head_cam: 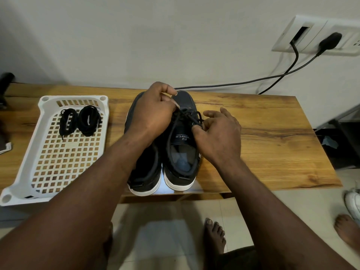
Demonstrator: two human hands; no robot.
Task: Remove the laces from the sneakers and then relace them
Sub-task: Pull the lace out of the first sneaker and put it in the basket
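Centrally on the wooden table point(263, 137), a pair of dark sneakers is seen side by side, heels toward the camera, and the work is judged to be at an early stage. On the laced sneaker point(181, 152), right of centre, a black lace point(187, 115) is seen threaded and crossed over the tongue, so its removal is judged unfinished, with relacing not yet begun. The second sneaker point(144, 172), just left of it and touching it, is largely covered by a forearm, and whether it carries a lace cannot be told. The lace is held at both ends of the crossing: a strand is pinched between thumb and forefinger of the left hand point(153, 114), curled above the toe, while another strand is pinched at an eyelet on the shoe's right edge by the right hand point(220, 133), whose remaining fingers are spread loosely. The lace thus lies between the two hands, directly under their fingertips. At the left of the frame, apart from the shoes, a white perforated basket point(74, 97) is set on the table, and two bundles of black laces point(68, 121) are laid in its upper part; whether they were drawn from these shoes cannot be told. At the upper right, a wall socket point(319, 36) is seen, from which dark cables point(233, 82) are run toward the table's far edge.
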